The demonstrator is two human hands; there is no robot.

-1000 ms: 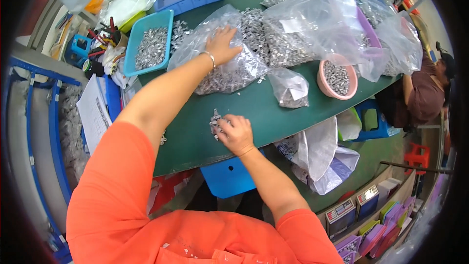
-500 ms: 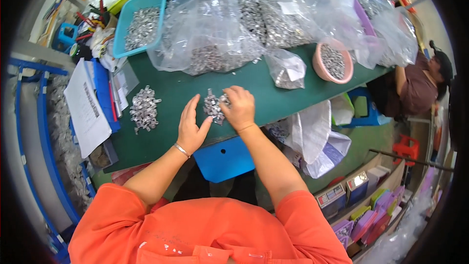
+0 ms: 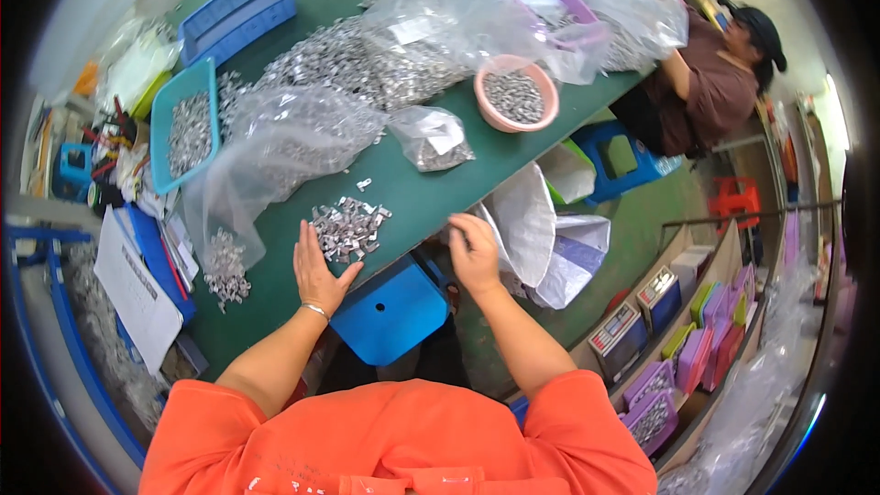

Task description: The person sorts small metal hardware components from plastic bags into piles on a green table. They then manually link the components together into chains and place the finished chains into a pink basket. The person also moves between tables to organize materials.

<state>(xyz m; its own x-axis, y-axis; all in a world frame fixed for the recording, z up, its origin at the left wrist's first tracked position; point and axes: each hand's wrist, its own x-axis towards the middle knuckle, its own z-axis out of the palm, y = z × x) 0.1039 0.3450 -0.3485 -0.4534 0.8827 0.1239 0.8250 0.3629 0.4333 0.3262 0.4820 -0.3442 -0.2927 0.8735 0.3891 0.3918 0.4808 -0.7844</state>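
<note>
- Small loose heap of silver-grey metal clips (image 3: 350, 227), the landmark: on the green flat tabletop (image 3: 412, 209), close to its near edge, with one stray clip just beyond it
- Left hand (image 3: 316, 273): at the heap's left and near side, fingers extended and thumb spread, clamped on nothing; fingertip contact with the heap cannot be told
- Right hand (image 3: 473, 252): right of the heap, past the table edge and near a white woven sack (image 3: 522, 225); fingers curled, but whether they hold a clip cannot be told
- Second loose pile of silver-grey clips (image 3: 225, 286): left of the heap, partly under a large clear plastic bag (image 3: 275, 142) of clips
- Broad mound of silver-grey clips (image 3: 321, 60): beyond the heap, behind the bag
- Round pink plastic bowl (image 3: 550, 108) of small metal parts: beyond and right of the heap
- Extent of work, as judged: a modest portion lies separated beside the left hand; both piles, the mound and the bagged clips appear left to handle
</note>
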